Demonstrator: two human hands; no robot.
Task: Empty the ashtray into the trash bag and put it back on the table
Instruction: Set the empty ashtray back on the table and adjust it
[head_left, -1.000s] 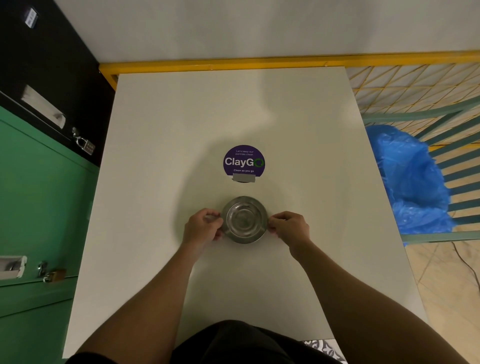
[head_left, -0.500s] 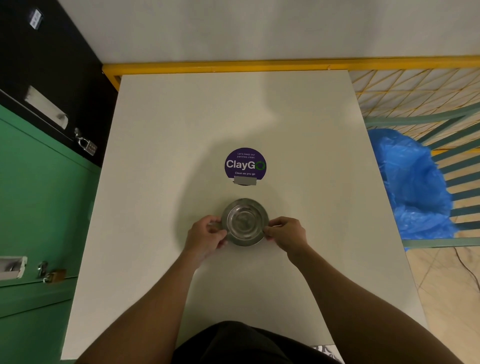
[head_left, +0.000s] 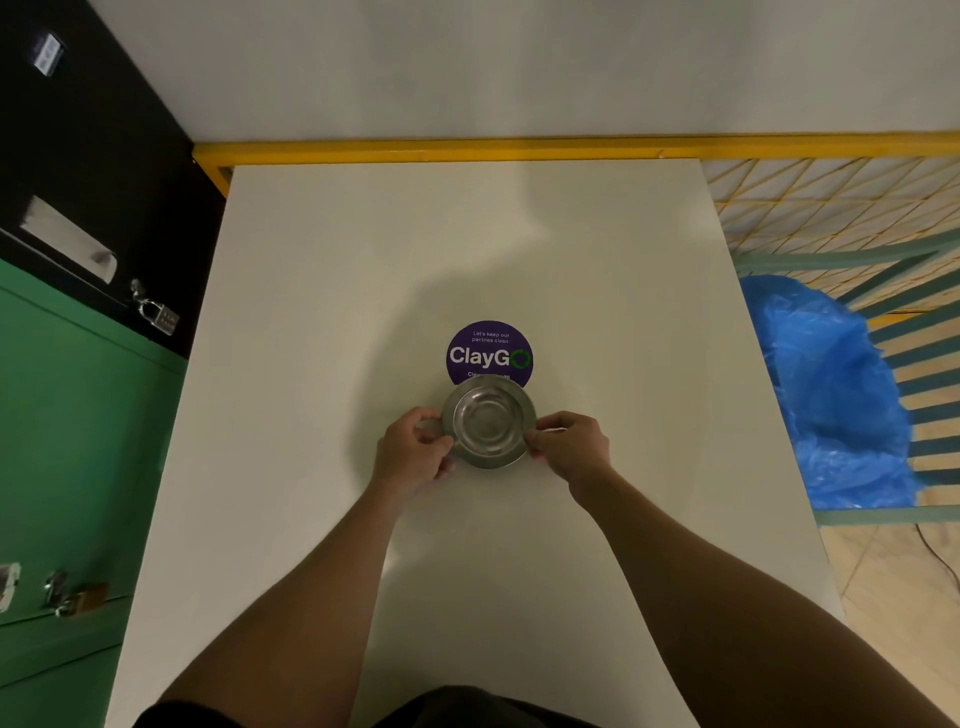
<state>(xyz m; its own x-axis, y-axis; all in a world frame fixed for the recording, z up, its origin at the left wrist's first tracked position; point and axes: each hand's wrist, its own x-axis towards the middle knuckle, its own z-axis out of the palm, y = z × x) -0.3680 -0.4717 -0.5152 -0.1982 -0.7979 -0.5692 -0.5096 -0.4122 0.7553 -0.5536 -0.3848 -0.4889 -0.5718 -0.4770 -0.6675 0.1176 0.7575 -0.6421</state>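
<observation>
Both hands' fingers (head_left: 537, 440) pinch ashtray (head_left: 488, 421) rim, 1 per side; ashtray overlaps purple "ClayGo" sticker (head_left: 488, 348).

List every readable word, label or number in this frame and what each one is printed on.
"Let's keep our pantries clean": small top line on the round purple sticker on the table.
"ClayGo": large logo on the same sticker, its last letter a green ring.
Bottom line of the sticker: partly covered by the metal ashtray, not readable.
White tag on the black panel: too blurred to read.
Combination padlock: digits too small to read.
</observation>
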